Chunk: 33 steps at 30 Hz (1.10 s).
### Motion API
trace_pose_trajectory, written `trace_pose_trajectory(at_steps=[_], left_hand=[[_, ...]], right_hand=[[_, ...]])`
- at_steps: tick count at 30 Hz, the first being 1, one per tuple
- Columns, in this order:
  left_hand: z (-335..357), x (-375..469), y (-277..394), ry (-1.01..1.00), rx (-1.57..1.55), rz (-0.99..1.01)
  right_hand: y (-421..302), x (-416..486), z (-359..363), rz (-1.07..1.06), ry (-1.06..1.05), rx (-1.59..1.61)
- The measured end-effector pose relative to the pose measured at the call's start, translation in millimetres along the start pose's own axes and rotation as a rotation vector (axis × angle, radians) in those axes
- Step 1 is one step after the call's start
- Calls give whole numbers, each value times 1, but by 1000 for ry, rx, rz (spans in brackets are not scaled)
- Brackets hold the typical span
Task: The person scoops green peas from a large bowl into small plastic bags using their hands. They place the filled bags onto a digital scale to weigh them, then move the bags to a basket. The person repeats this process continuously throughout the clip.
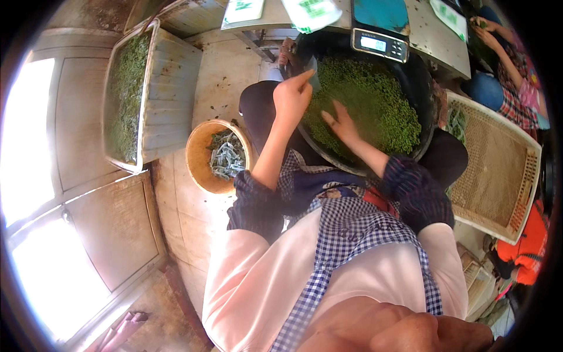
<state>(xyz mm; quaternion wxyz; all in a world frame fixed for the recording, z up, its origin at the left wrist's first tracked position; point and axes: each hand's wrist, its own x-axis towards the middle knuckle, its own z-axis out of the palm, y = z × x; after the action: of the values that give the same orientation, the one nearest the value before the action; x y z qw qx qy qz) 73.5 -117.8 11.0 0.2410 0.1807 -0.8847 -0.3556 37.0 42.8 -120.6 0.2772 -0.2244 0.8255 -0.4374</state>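
Note:
A large black tub (pixel 425 94) in front of me holds a heap of small round green berries (pixel 387 105), like green peppercorns. My left hand (pixel 292 99) is above the tub's left side, index finger extended, beside a pale translucent thing (pixel 312 79), perhaps a plastic bag; whether it holds this is unclear. Lower and to the right, my right hand (pixel 343 125) is over the berries with fingers apart and nothing visible in it. A digital scale (pixel 380 45) with a teal plate stands at the table edge beyond the tub.
White plastic bags with green print (pixel 312 15) lie on the metal table (pixel 424 39). At left are a yellow bucket (pixel 193 156) of small packets and a tall bin (pixel 169 94) of greens. A woven-bottom crate (pixel 492 163) is at right, near another person's hands (pixel 486 35).

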Motion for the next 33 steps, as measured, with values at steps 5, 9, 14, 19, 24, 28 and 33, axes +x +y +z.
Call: trace_pose_trajectory(at_steps=[5,9,14,19,24,28,33], left_hand=[[6,-16,-20,101,-130,-106],[8,-17,-15,118,-146,-179],[17,-13,-19,144,-142,-122],[14,-10,-22,112,-173,-156],[17,-10,-7,94,-232,-224],[52,-29,24,-60,-100,-98],[76,-50,54,-219,-429,-321]], right_hand=[[-12,18,8,-313,-76,-106],[-15,-17,-25,-269,-386,-250],[11,11,4,-64,-326,90],[-7,2,0,464,-491,591],[-20,7,-43,327,-318,1255],[-77,-18,-96,158,-293,1926],[-89,-21,-111,-66,195,1733]])
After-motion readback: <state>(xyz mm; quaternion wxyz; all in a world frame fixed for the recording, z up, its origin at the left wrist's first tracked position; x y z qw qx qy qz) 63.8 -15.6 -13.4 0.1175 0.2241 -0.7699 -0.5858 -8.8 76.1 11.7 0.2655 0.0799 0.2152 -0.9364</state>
